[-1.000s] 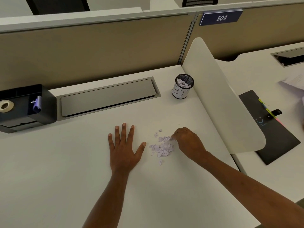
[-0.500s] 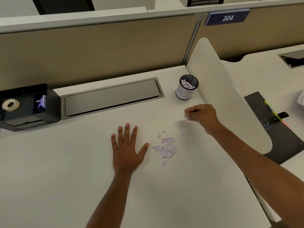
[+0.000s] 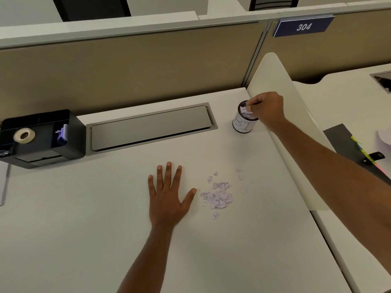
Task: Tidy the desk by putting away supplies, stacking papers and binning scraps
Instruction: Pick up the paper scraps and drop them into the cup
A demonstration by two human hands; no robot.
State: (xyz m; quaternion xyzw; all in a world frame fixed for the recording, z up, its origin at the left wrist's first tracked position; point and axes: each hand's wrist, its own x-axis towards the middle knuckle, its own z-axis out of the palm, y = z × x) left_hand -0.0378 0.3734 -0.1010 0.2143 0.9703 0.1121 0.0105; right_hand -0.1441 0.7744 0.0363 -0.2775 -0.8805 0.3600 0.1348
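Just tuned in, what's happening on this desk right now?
A person is binning torn paper. The right hand is over the small labelled cup by the divider, fingertips pinched at its mouth, where scraps show. The left hand lies flat and open on the desk. A pile of lilac scraps is left beside it.

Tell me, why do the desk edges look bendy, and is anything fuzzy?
In the head view, the wide-angle lens bows the partition and desk edges; the light is soft and even, with faint shadows and no glare; the right hand over the cup and some paper scraps look slightly smeared; the left hand is sharper.
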